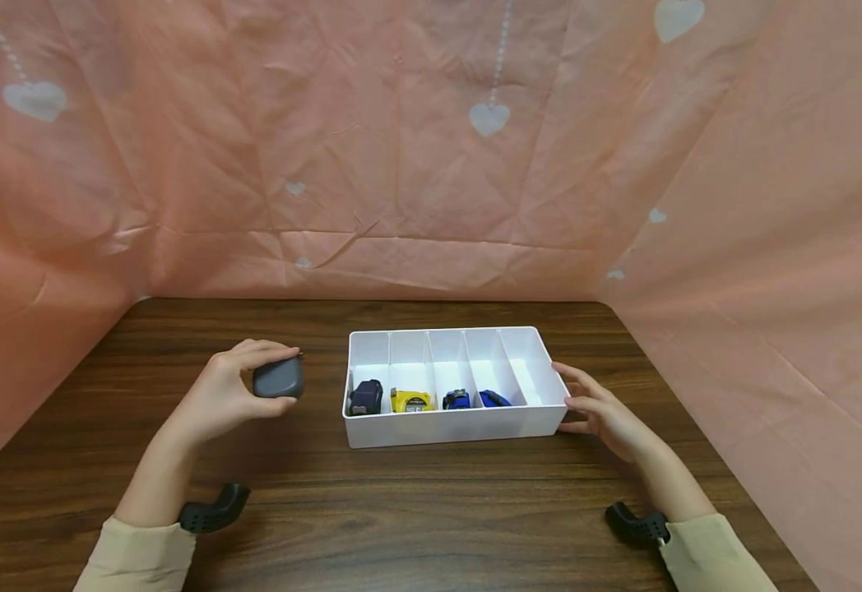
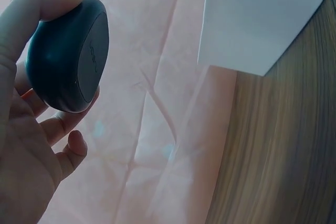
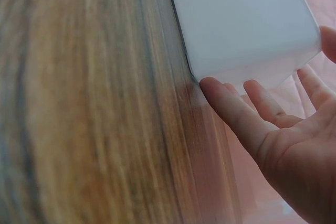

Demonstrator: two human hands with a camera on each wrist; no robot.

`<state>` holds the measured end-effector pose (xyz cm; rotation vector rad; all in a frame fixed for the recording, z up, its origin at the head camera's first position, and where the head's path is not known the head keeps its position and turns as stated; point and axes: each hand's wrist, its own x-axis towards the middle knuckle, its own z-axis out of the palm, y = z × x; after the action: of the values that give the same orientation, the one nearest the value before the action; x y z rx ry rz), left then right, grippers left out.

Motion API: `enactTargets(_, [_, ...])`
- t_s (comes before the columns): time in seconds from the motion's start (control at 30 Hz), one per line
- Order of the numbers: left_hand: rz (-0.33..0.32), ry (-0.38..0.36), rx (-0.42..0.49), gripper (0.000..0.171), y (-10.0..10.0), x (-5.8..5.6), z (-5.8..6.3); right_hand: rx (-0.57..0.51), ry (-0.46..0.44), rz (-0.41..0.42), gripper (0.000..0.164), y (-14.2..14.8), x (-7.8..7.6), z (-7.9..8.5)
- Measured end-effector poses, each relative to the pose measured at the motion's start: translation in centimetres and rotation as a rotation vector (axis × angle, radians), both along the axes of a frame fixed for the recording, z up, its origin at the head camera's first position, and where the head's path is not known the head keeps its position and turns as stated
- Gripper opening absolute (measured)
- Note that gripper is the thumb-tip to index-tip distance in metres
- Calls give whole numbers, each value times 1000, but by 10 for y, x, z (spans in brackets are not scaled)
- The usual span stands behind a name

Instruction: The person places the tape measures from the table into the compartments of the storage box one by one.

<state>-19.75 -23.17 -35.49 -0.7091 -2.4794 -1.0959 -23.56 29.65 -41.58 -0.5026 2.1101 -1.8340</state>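
My left hand [image 1: 229, 386] pinches a dark grey, rounded tape measure [image 1: 279, 378] between thumb and fingers, held to the left of the white tray [image 1: 453, 426]. In the left wrist view, the tape measure [image 2: 68, 56] shows a raised mark on its flat face. At the tray's right end, the extended fingers of my right hand [image 1: 609, 415] touch its wall. Inside the divided tray, from the left, lie a dark tape measure [image 1: 367, 397], a yellow tape measure [image 1: 410, 400], a blue-and-black one [image 1: 456, 399] and a blue object [image 1: 493, 399] partly hidden by the front wall.
The tray stands on a dark wooden table [image 1: 431, 510]. Pink cloth [image 1: 401, 164] with white hearts hangs behind the table and along both sides. A black curved wrist mount [image 1: 216, 510] sits on the left wrist, another wrist mount [image 1: 634, 526] on the right.
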Motion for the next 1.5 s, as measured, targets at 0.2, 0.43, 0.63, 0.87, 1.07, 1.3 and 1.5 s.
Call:
enactTargets(0.2, [-26,-4,12,59,10,-4,2,1,-1,2,56,0,0,1])
enactTargets(0.43, [-50,7,19,58,19,-7,4,-2,-8,2,56,-1,1,1])
enactTargets(0.63, [-67,16,14,58,26,-10,4,-1,-12,-4,56,0,1,1])
enactTargets(0.87, [-108,13,37,59,38,-15,5,6,-14,-7,56,0,0,1])
enactTargets(1.07, [-126,-20,63,60,50,-18,5,-3,-19,-8,56,-1,0,1])
enactTargets(1.3, [-137,-31,89,59,62,-22,5,-3,-22,-12,57,-1,0,1])
enactTargets(1.5, [-158,-10,93,59,71,-25,2,-2,-23,-14,57,-1,-1,1])
